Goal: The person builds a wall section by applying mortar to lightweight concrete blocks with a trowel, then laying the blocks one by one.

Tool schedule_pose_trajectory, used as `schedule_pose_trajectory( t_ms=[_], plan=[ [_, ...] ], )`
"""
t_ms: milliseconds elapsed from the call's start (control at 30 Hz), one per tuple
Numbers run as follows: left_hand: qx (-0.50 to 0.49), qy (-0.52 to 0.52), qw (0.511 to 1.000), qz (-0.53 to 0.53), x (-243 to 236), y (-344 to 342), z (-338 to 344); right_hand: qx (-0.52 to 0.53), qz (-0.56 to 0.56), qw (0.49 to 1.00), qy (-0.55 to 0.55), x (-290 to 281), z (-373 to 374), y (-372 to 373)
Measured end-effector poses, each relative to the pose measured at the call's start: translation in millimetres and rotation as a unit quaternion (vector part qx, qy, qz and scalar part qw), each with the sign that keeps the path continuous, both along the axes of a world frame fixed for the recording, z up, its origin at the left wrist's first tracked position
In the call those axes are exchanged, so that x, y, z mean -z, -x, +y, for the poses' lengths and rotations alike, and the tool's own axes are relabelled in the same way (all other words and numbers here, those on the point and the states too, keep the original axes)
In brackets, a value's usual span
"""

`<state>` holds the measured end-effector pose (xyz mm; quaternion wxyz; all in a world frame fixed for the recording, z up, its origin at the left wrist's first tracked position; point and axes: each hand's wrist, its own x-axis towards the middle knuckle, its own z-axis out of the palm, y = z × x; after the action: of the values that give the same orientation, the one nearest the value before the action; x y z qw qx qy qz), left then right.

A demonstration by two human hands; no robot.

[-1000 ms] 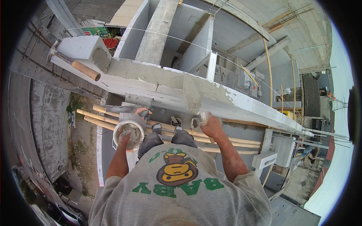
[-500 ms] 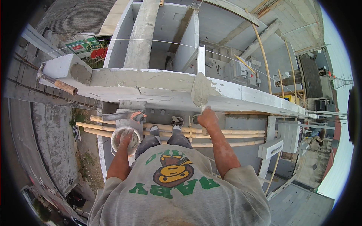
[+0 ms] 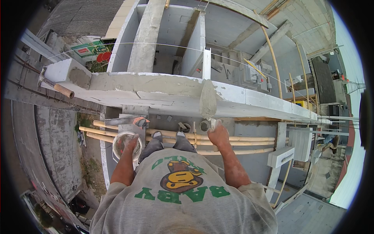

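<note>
Trowel (image 3: 208,99): held by my right hand (image 3: 219,134), over the wall's (image 3: 251,97) near edge; I'd keep it level.
Mortar (image 3: 148,82): on top, leftward; I'd spread evenly.
Left hand (image 3: 131,144): at the bucket (image 3: 115,149); grip I can't tell.

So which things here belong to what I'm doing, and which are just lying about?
In use:
- trowel, in your right hand
- white bucket, at your left hand
- block wall, topped with mortar

Apparently idle:
- hammer, left of the mortar
- orange-handled tool, probably a handsaw
</note>
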<state>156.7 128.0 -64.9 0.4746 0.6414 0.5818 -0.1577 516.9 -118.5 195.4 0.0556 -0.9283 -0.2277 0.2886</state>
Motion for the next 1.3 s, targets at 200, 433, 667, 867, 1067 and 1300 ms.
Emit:
schedule_pose_trajectory(
  t_ms=[200, 433, 667, 867, 1067, 1300],
  plan=[
    [0.011, -0.011, 0.998, -0.056, -80.2, -40.2, -10.3, 0.079, -0.051, 0.995, -0.025, 24.1, 18.7, -41.4],
    [-0.043, -0.024, 0.996, -0.069, -16.1, 7.6, -15.0, -0.003, 0.036, 0.997, 0.07, 23.5, -26.7, -6.1],
    [-0.01, 0.011, 0.999, -0.032, -48.7, -64.6, -17.8, -0.04, 0.115, 0.981, 0.152, 30.5, -128.5, 14.8],
    [0.075, -0.02, 0.996, -0.033, -46.9, -87.4, -38.0, -0.077, 0.07, 0.991, 0.089, 21.8, -104.9, -29.9],
    [-0.124, -0.053, 0.975, -0.175, -84.7, -92.8, -69.4, -0.256, 0.142, 0.951, 0.101, 42.4, -5.8, -38.5],
    [-0.302, 0.018, 0.953, -0.013, -62.2, 39.3, -150.0, -0.389, 0.177, 0.897, 0.113, 112.7, 106.5, 49.6]
  ],
)
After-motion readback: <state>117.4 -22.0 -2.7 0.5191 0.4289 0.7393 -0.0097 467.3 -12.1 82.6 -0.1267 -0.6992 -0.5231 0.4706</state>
